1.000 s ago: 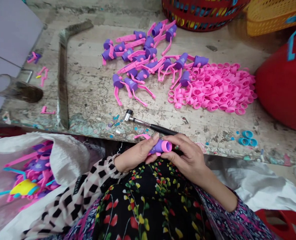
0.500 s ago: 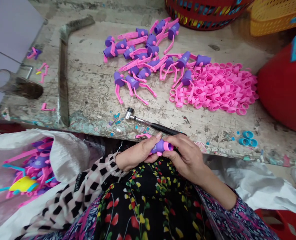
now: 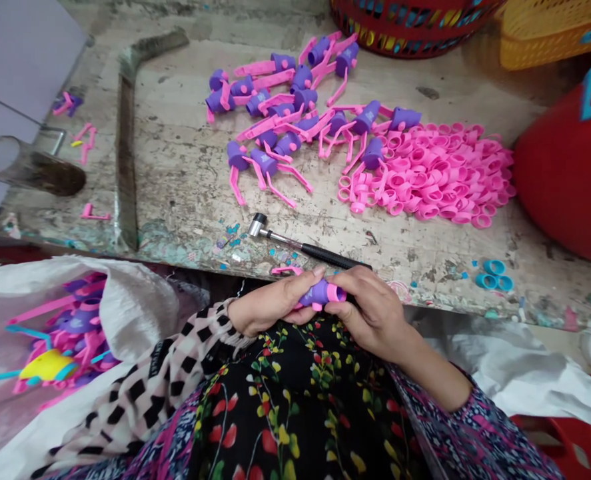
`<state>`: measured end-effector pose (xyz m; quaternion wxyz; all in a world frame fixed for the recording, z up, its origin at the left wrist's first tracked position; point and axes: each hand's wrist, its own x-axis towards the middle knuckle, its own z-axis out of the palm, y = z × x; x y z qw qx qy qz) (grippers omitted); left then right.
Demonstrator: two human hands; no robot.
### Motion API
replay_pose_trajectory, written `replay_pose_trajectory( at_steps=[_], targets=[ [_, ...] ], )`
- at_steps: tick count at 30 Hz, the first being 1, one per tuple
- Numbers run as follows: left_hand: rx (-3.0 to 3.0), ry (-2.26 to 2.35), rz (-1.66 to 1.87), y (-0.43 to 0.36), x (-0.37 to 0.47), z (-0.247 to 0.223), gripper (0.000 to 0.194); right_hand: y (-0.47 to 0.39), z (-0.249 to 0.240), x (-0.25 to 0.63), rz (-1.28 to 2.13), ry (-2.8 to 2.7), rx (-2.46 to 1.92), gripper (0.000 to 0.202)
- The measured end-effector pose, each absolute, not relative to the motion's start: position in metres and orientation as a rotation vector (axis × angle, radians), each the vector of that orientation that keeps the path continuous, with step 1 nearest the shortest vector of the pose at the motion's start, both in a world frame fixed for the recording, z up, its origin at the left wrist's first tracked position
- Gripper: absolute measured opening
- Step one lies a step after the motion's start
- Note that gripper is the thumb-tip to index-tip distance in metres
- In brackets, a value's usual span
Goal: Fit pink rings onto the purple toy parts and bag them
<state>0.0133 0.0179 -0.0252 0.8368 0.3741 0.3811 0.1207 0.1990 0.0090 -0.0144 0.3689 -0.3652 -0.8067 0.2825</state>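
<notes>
Between both hands, at the table's front edge, lies a purple plastic cup piece (image 3: 319, 294) with a pink handle and a pink ring round its open end. My left hand (image 3: 275, 301) is closed round its left part, thumb on top. The fingers of my right hand (image 3: 370, 308) pinch the ringed end from the right. Just beyond the hands rests a hammer (image 3: 315, 252) with a black grip. A heap of pink rings (image 3: 435, 173) lies at the right, beside several purple pieces with pink handles (image 3: 265, 162).
A bent metal bar (image 3: 126, 147) and a clear cylinder (image 3: 30, 167) are at the left. An open white sack (image 3: 130, 307) holds more pieces. Blue rings (image 3: 495, 275) lie near the front edge. At the right stand a red basket (image 3: 410, 30), a yellow basket (image 3: 550, 33) and a red container (image 3: 570, 160).
</notes>
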Motion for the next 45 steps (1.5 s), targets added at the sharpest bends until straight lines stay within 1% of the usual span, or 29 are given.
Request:
replay_pose_trajectory(
  at_steps=[7, 12, 15, 19, 23, 26, 29, 33, 36, 41, 45],
  targets=[
    [0.848, 0.915, 0.359, 0.015, 0.019, -0.017, 0.060, 0.005, -0.018, 0.193, 0.843, -1.874, -1.097, 0.023],
    [0.885, 1.058, 0.412, 0.012, 0.019, -0.018, 0.055, 0.000, -0.018, 0.187, 0.876, -1.777, -1.214, 0.017],
    [0.954, 1.123, 0.413, 0.011, 0.020, -0.021, 0.055, 0.002, -0.020, 0.185, 0.804, -1.785, -1.236, 0.018],
    [1.096, 1.227, 0.445, 0.011, 0.023, -0.024, 0.057, 0.010, -0.024, 0.180, 0.576, -1.873, -1.266, 0.023],
    [1.315, 1.384, 0.631, 0.009, 0.025, -0.028, 0.044, 0.020, -0.024, 0.171, 0.472, -1.902, -1.353, 0.023],
    [1.394, 1.457, 0.654, 0.007, 0.025, -0.031, 0.038, 0.025, -0.026, 0.166, 0.451, -1.889, -1.356, 0.023],
    [1.356, 1.407, 0.647, 0.007, 0.025, -0.031, 0.041, 0.027, -0.030, 0.166, 0.350, -1.910, -1.241, 0.025],
    [1.247, 1.281, 0.603, 0.009, 0.026, -0.026, 0.044, 0.029, -0.034, 0.171, 0.257, -1.986, -1.057, 0.038],
    [1.209, 1.225, 0.534, 0.012, 0.026, -0.020, 0.047, 0.029, -0.035, 0.174, 0.267, -2.011, -0.999, 0.045],
    [1.115, 1.164, 0.442, 0.015, 0.025, -0.016, 0.057, 0.029, -0.038, 0.175, 0.285, -2.033, -0.961, 0.049],
    [0.988, 1.141, 0.390, 0.013, 0.024, -0.018, 0.055, 0.029, -0.041, 0.176, 0.310, -2.059, -0.945, 0.051]
  ],
)
